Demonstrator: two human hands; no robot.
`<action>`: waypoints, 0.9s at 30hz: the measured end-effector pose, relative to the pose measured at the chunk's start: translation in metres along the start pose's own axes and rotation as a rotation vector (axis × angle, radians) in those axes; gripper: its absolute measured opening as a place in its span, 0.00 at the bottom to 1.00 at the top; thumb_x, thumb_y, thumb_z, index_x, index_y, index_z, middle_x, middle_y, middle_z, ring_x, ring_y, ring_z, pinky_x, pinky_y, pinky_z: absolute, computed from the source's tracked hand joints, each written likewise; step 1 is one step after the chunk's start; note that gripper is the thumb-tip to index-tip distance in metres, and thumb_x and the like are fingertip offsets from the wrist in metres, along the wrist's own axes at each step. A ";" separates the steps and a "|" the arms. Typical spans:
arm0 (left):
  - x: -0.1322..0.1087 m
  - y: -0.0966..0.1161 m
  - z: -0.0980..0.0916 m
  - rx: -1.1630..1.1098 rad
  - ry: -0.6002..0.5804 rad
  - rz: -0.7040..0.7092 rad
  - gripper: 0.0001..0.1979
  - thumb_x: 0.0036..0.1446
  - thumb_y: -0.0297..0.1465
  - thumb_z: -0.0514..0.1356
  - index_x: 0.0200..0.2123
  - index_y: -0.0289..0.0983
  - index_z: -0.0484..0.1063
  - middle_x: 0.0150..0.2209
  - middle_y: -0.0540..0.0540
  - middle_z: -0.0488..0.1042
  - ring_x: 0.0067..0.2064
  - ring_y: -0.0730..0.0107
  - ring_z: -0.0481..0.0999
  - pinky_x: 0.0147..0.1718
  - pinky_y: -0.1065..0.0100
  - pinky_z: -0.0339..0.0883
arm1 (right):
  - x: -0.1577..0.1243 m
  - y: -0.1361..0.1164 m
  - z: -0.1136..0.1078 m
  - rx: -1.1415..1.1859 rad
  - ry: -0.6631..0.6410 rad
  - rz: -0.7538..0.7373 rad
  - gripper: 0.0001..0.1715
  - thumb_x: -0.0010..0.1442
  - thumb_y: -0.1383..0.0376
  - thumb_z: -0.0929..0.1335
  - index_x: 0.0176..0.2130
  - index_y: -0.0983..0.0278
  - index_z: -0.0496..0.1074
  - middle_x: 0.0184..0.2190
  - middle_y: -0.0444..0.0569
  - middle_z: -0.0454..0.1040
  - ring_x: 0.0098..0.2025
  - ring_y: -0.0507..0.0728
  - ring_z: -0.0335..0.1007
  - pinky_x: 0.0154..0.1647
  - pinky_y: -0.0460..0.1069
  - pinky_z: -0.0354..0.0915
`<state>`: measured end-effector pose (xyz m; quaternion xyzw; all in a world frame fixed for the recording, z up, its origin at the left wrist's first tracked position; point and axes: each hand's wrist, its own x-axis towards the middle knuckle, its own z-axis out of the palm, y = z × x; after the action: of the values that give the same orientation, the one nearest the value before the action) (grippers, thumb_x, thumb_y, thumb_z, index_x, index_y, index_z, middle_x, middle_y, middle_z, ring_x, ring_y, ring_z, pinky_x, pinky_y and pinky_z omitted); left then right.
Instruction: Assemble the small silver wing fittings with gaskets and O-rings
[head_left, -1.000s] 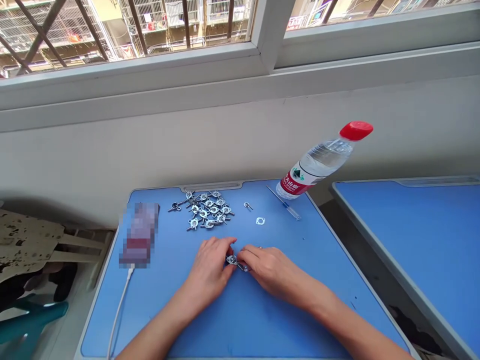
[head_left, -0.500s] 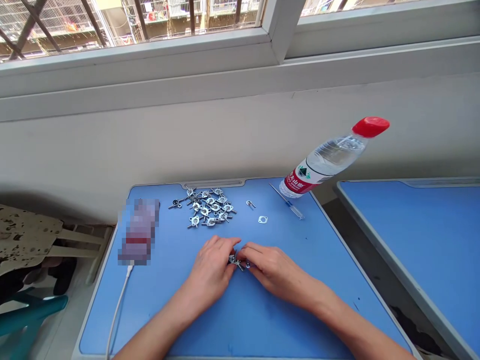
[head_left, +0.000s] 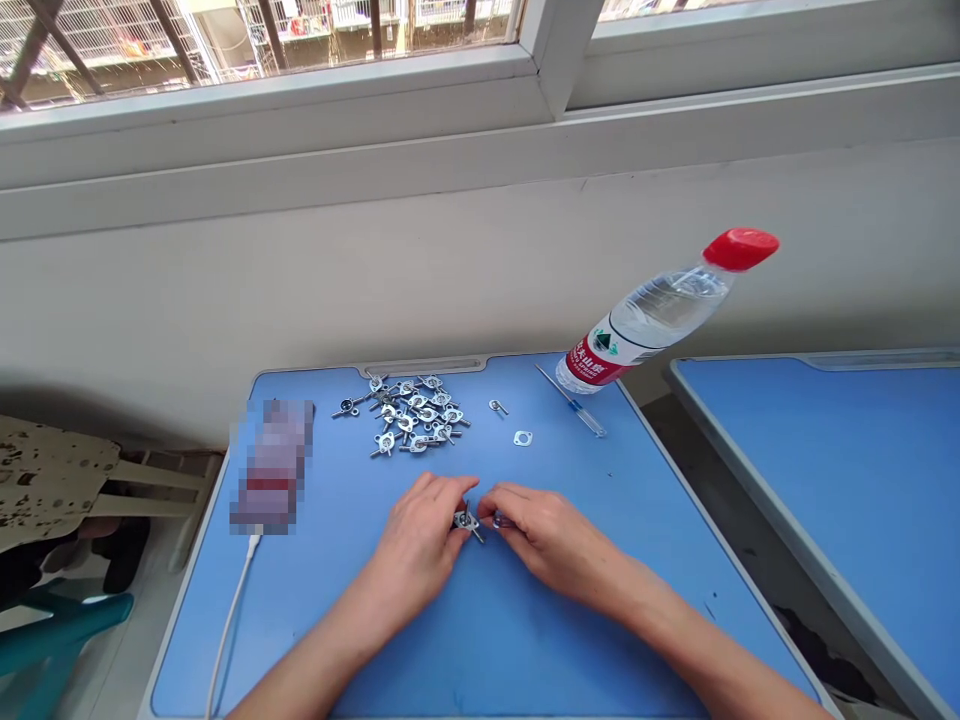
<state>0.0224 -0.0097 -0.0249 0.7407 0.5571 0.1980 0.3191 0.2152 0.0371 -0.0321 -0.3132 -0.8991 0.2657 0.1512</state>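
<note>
Fingers (head_left: 450, 497) of your left hand (head_left: 416, 545) and your right hand (head_left: 547, 540) close narrowly on a small metal fitting (head_left: 466, 520), pinching it between them over the blue tabletop (head_left: 480, 640). A thin metal pin sticks out from the fitting toward your right hand's side. In the head view, a heap of similar metal fittings (head_left: 411, 415) lies beyond that held fitting, toward the wall. Beyond it and to the right are a small metal clip (head_left: 497, 406) and a flat metal plate with a hole (head_left: 523, 438), well apart from each other's neighbours in the heap. Farther right of the held fitting, a slim screwdriver with a clear handle (head_left: 576, 403) sits just beside a plastic water bottle with a red cap (head_left: 645, 325). To the left of the held fitting is a pixelated object, too blurred to name (head_left: 271, 465), with a white cable (head_left: 229, 625) running from it. Well to the right sits a second blue tabletop (head_left: 810, 500).
</note>
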 end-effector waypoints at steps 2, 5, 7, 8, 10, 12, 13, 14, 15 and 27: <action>0.000 0.001 -0.001 0.002 -0.004 -0.004 0.26 0.56 0.17 0.58 0.56 0.42 0.63 0.43 0.48 0.74 0.47 0.60 0.72 0.47 0.57 0.69 | 0.000 -0.001 -0.003 0.016 0.037 -0.003 0.14 0.58 0.77 0.59 0.36 0.63 0.67 0.31 0.48 0.75 0.29 0.55 0.71 0.29 0.47 0.64; 0.000 0.002 -0.002 0.011 -0.015 -0.005 0.25 0.56 0.17 0.58 0.55 0.41 0.64 0.43 0.47 0.74 0.46 0.60 0.72 0.47 0.57 0.69 | 0.000 -0.004 -0.005 0.063 0.060 -0.020 0.13 0.59 0.77 0.59 0.35 0.62 0.67 0.31 0.48 0.75 0.29 0.54 0.71 0.29 0.47 0.64; 0.000 0.002 -0.002 0.010 -0.019 -0.003 0.25 0.56 0.17 0.57 0.55 0.41 0.64 0.44 0.47 0.74 0.47 0.60 0.71 0.48 0.57 0.69 | 0.000 -0.005 -0.004 0.071 0.046 -0.029 0.14 0.58 0.77 0.59 0.35 0.62 0.67 0.31 0.47 0.75 0.29 0.54 0.71 0.29 0.47 0.64; 0.000 0.002 -0.002 0.007 -0.019 -0.003 0.25 0.56 0.17 0.57 0.55 0.41 0.64 0.44 0.47 0.74 0.47 0.60 0.71 0.48 0.56 0.69 | -0.001 -0.006 -0.002 0.066 0.035 -0.031 0.14 0.58 0.78 0.59 0.35 0.62 0.67 0.31 0.47 0.75 0.29 0.54 0.70 0.29 0.47 0.64; 0.000 0.001 -0.001 0.003 -0.019 -0.001 0.25 0.56 0.17 0.55 0.55 0.42 0.64 0.45 0.47 0.74 0.47 0.60 0.71 0.48 0.56 0.69 | -0.001 -0.006 0.001 0.049 0.006 -0.026 0.14 0.58 0.77 0.59 0.35 0.62 0.68 0.31 0.48 0.74 0.29 0.54 0.70 0.29 0.47 0.64; 0.000 0.000 -0.001 -0.003 -0.020 0.000 0.25 0.56 0.17 0.55 0.56 0.42 0.64 0.45 0.47 0.74 0.48 0.60 0.71 0.48 0.55 0.69 | -0.001 -0.006 0.003 0.034 -0.020 -0.012 0.13 0.58 0.77 0.60 0.35 0.63 0.68 0.31 0.48 0.74 0.29 0.55 0.70 0.29 0.47 0.64; -0.001 0.000 0.000 -0.008 -0.021 0.000 0.25 0.56 0.17 0.55 0.56 0.42 0.64 0.46 0.47 0.74 0.48 0.60 0.71 0.48 0.55 0.69 | -0.001 -0.006 0.004 0.030 -0.029 -0.005 0.13 0.58 0.77 0.60 0.35 0.63 0.68 0.31 0.48 0.74 0.29 0.55 0.70 0.29 0.48 0.64; -0.001 -0.001 0.000 -0.013 -0.021 -0.001 0.25 0.57 0.17 0.55 0.56 0.42 0.64 0.46 0.47 0.74 0.48 0.60 0.71 0.48 0.55 0.69 | -0.001 -0.006 0.004 0.027 -0.034 -0.001 0.13 0.58 0.78 0.60 0.35 0.63 0.68 0.31 0.48 0.74 0.29 0.55 0.71 0.29 0.48 0.64; -0.001 -0.001 0.000 -0.017 -0.021 -0.002 0.26 0.57 0.17 0.55 0.56 0.42 0.64 0.46 0.47 0.74 0.48 0.60 0.71 0.49 0.55 0.69 | 0.000 -0.006 0.004 0.026 -0.036 0.002 0.14 0.58 0.78 0.60 0.35 0.63 0.68 0.31 0.48 0.74 0.29 0.55 0.71 0.29 0.48 0.64; -0.001 0.000 0.000 -0.027 -0.016 -0.006 0.26 0.56 0.17 0.56 0.56 0.42 0.63 0.46 0.47 0.74 0.48 0.60 0.71 0.49 0.55 0.69 | 0.003 -0.005 0.004 0.111 -0.059 0.063 0.11 0.61 0.74 0.60 0.36 0.62 0.69 0.33 0.48 0.75 0.31 0.55 0.71 0.31 0.48 0.65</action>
<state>0.0220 -0.0104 -0.0251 0.7362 0.5540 0.1987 0.3340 0.2090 0.0339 -0.0323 -0.3246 -0.8766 0.3292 0.1332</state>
